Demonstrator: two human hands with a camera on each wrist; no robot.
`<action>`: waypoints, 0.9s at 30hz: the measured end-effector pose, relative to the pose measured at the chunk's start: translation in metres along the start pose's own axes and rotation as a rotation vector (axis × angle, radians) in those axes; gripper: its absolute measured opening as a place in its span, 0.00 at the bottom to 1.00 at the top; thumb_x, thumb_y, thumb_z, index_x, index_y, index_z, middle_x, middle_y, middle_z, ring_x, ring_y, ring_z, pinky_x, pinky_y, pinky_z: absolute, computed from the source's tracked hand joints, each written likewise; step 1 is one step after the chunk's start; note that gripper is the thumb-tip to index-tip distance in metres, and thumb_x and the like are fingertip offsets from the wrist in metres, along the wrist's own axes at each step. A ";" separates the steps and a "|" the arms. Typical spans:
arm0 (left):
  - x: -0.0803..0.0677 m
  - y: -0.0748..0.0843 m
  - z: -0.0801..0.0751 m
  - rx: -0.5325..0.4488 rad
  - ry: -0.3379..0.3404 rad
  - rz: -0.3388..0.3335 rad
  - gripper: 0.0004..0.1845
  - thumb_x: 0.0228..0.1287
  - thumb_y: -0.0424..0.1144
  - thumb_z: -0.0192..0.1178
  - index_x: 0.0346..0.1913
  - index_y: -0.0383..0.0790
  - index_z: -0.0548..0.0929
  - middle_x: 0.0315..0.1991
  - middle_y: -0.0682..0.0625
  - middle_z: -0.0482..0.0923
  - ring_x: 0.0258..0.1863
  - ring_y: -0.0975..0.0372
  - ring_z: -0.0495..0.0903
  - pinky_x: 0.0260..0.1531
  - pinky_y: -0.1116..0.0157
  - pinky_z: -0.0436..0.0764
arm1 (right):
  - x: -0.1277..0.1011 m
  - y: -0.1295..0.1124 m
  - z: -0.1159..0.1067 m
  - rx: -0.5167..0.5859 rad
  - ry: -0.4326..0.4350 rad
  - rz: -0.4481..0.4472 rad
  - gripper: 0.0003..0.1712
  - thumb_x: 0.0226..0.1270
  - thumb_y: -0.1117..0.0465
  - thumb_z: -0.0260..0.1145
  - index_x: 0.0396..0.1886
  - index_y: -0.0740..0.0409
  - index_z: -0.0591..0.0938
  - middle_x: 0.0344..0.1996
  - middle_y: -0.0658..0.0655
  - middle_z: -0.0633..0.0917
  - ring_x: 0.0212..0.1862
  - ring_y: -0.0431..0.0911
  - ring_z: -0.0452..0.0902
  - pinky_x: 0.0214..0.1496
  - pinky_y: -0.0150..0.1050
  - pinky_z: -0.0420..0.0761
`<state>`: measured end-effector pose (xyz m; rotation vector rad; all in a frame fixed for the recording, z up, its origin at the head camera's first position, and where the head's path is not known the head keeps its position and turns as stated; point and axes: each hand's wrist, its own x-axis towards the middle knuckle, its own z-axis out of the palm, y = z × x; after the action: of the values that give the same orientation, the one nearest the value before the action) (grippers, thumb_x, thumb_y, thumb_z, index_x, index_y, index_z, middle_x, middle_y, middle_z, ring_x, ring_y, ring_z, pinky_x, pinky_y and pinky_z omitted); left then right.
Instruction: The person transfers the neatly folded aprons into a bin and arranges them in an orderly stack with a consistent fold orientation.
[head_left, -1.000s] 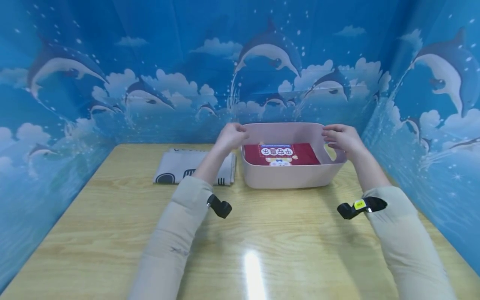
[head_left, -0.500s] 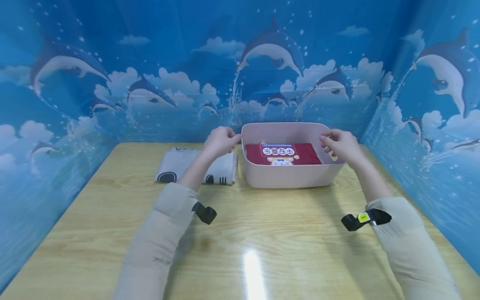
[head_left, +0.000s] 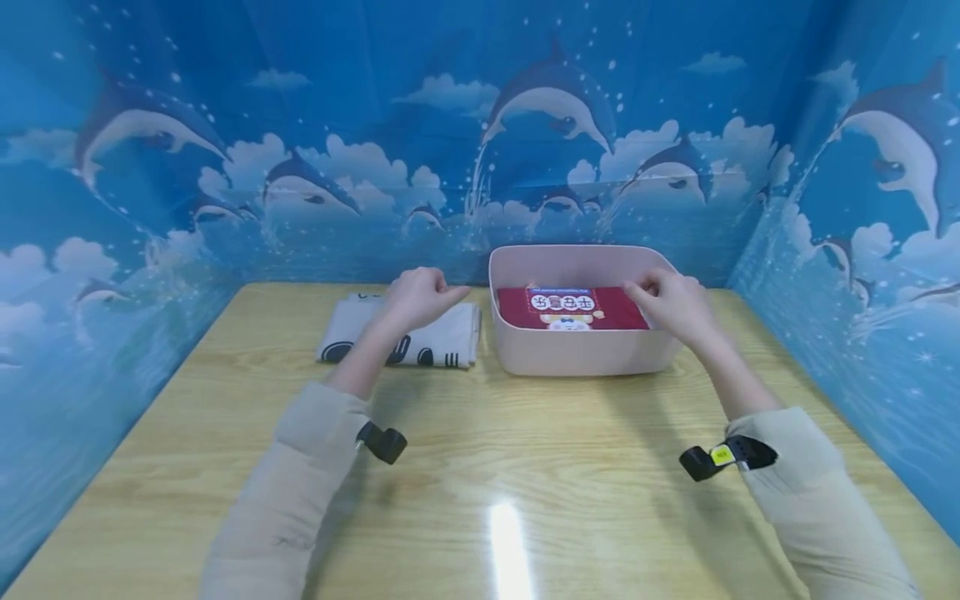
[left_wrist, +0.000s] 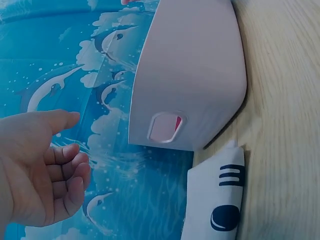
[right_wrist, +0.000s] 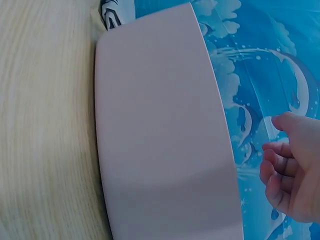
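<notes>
Blue walls printed with dolphins and clouds close in a pale wooden table (head_left: pixel 480 467) on three sides. From the head view, a pink plastic tub (head_left: pixel 585 354) stands at the far middle of the table, with a flat red packet (head_left: pixel 572 308) lying on its bottom. The left hand (head_left: pixel 415 298) hovers just left of the tub, above a folded white cloth with black marks (head_left: pixel 442 343), fingers loosely curled and holding nothing. The right hand (head_left: pixel 670 304) hangs over the tub's right rim, fingers loosely bent; whether it touches the rim is unclear. From the left wrist view, the left hand (left_wrist: pixel 35 165) is clear of the tub (left_wrist: pixel 192 75), whose end wall has a cut-out handle (left_wrist: pixel 165 127); the cloth (left_wrist: pixel 212 205) lies just beside the tub's base. From the right wrist view, the right hand (right_wrist: pixel 292 172) hangs relaxed beside the smooth wall of the tub (right_wrist: pixel 160 130). The tub looks light, stiff and somewhat slippery, best taken by its end handles or rim. The cloth, close on the left, is the only thing crowding it.
</notes>
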<state>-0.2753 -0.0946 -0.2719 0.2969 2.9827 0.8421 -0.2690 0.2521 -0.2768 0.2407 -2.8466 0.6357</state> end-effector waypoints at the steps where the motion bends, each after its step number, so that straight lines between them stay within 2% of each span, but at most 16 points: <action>1: -0.001 -0.001 0.000 0.002 0.002 -0.003 0.27 0.64 0.58 0.52 0.17 0.41 0.65 0.11 0.53 0.57 0.13 0.62 0.57 0.18 0.65 0.62 | 0.000 -0.001 0.001 -0.004 0.011 -0.008 0.22 0.68 0.45 0.54 0.34 0.62 0.76 0.21 0.57 0.73 0.25 0.50 0.66 0.25 0.41 0.64; 5: -0.007 -0.007 -0.001 0.020 0.009 -0.019 0.27 0.63 0.60 0.51 0.18 0.41 0.65 0.12 0.53 0.58 0.13 0.63 0.57 0.17 0.66 0.62 | -0.001 -0.003 0.007 -0.010 0.030 -0.037 0.21 0.68 0.45 0.55 0.32 0.61 0.77 0.20 0.56 0.73 0.25 0.50 0.67 0.26 0.41 0.65; 10: -0.016 -0.019 0.000 0.051 0.009 -0.032 0.26 0.64 0.59 0.51 0.19 0.41 0.66 0.12 0.54 0.57 0.12 0.63 0.56 0.15 0.66 0.61 | -0.005 -0.010 0.017 -0.038 0.032 -0.082 0.21 0.68 0.48 0.55 0.40 0.63 0.78 0.28 0.60 0.80 0.31 0.52 0.73 0.33 0.46 0.74; 13: -0.023 -0.030 0.001 0.066 0.000 -0.041 0.24 0.64 0.58 0.52 0.22 0.41 0.68 0.14 0.53 0.60 0.14 0.62 0.59 0.16 0.65 0.62 | -0.008 -0.016 0.025 -0.045 0.055 -0.126 0.18 0.68 0.52 0.56 0.41 0.65 0.78 0.33 0.62 0.82 0.33 0.53 0.75 0.36 0.48 0.77; 16: -0.029 -0.042 0.000 0.058 0.001 -0.044 0.22 0.63 0.57 0.53 0.27 0.40 0.70 0.18 0.50 0.67 0.17 0.60 0.64 0.19 0.63 0.67 | -0.010 -0.023 0.032 -0.026 0.084 -0.168 0.15 0.67 0.56 0.58 0.41 0.66 0.78 0.34 0.63 0.81 0.36 0.54 0.75 0.40 0.49 0.77; 17: -0.030 -0.045 -0.001 0.062 0.010 -0.043 0.22 0.63 0.57 0.53 0.28 0.40 0.71 0.20 0.50 0.69 0.18 0.60 0.66 0.25 0.61 0.73 | -0.010 -0.025 0.034 -0.022 0.094 -0.182 0.14 0.67 0.57 0.58 0.41 0.65 0.78 0.35 0.63 0.81 0.37 0.54 0.74 0.42 0.50 0.77; 20: -0.034 -0.055 -0.004 0.084 0.041 -0.045 0.21 0.63 0.57 0.54 0.31 0.40 0.72 0.23 0.48 0.72 0.22 0.57 0.69 0.30 0.57 0.74 | -0.011 -0.033 0.039 -0.003 0.130 -0.222 0.13 0.65 0.60 0.59 0.41 0.66 0.78 0.36 0.64 0.80 0.40 0.55 0.72 0.45 0.52 0.75; 23: -0.035 -0.064 -0.006 0.113 0.062 -0.058 0.22 0.62 0.58 0.54 0.31 0.40 0.73 0.25 0.47 0.73 0.23 0.57 0.70 0.29 0.59 0.74 | -0.011 -0.042 0.044 0.004 0.180 -0.260 0.12 0.65 0.60 0.60 0.41 0.66 0.79 0.36 0.63 0.80 0.40 0.54 0.72 0.45 0.51 0.75; 24: -0.036 -0.067 -0.007 0.117 0.063 -0.063 0.21 0.62 0.57 0.55 0.31 0.40 0.73 0.25 0.47 0.73 0.24 0.57 0.70 0.23 0.61 0.71 | -0.011 -0.045 0.046 0.015 0.197 -0.276 0.12 0.65 0.60 0.60 0.40 0.66 0.79 0.35 0.63 0.80 0.40 0.54 0.72 0.45 0.51 0.74; 27: -0.038 -0.073 -0.009 0.113 0.062 -0.070 0.21 0.63 0.56 0.55 0.31 0.39 0.73 0.25 0.46 0.72 0.23 0.57 0.69 0.20 0.63 0.69 | -0.012 -0.055 0.050 0.051 0.237 -0.331 0.12 0.63 0.60 0.61 0.40 0.66 0.80 0.35 0.62 0.81 0.42 0.55 0.72 0.46 0.51 0.74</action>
<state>-0.2514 -0.1677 -0.3032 0.1707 3.0835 0.6901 -0.2545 0.1820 -0.3022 0.5883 -2.4889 0.6192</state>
